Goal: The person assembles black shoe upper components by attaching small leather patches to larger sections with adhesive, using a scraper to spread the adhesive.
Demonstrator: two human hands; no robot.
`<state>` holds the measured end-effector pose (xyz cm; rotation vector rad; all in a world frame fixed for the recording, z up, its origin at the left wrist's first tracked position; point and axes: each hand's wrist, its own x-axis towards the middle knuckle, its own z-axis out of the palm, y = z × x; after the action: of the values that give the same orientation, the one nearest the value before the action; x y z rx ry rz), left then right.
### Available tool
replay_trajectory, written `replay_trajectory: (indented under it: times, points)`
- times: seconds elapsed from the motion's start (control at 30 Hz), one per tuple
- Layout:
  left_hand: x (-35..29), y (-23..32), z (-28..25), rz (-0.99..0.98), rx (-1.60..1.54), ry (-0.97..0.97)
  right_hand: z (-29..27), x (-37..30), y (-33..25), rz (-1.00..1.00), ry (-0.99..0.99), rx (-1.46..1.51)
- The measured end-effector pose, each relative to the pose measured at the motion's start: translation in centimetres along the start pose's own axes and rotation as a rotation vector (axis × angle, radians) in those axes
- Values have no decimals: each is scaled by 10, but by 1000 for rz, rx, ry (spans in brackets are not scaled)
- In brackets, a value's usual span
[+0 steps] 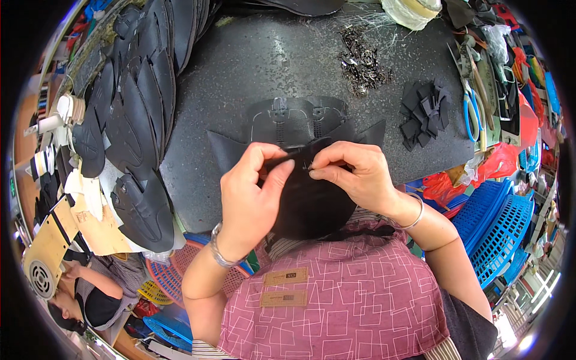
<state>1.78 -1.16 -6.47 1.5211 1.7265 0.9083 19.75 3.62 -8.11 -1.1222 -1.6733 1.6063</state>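
Note:
Black leather shoe-upper pieces lie in front of me at the near edge of the worktable [204,102]. My left hand [255,186] pinches a narrow edge of the nearer black leather upper [315,207], which hangs down toward my lap. Opposite it, my right hand [354,168] has thumb and forefinger closed on a small shiny metal piece, apparently a buckle, against the leather; the fingertips partly hide it. Just beyond both hands, another black upper piece [294,117] lies flat, with pale marked lines and two slotted strap spots.
Small metal buckles [362,63] are heaped at the far right, with a pile of short black strips [425,114] nearer. Blue-handled scissors [471,114] lie at the right edge. Stacked black uppers [141,102] fill the left. Blue baskets [498,231] stand lower right; another person [99,294] sits lower left.

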Motion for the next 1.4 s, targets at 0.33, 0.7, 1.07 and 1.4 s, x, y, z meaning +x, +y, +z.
replay_trajectory:
  times: [0.33, 0.7, 1.07, 1.4]
  points:
    - [7, 7, -10, -340, -749, -201, -5, 6, -5, -237, -27, 0]
    - [3, 5, -5, -227, -855, -281, 2, 4, -12, -270, 298, -183]
    - [-2, 6, 4, -306, -921, -190, -6, -4, -24, 189, -122, 307]
    - [-5, 10, 6, -345, -1097, -150, -3, -6, -19, 347, -54, 528]
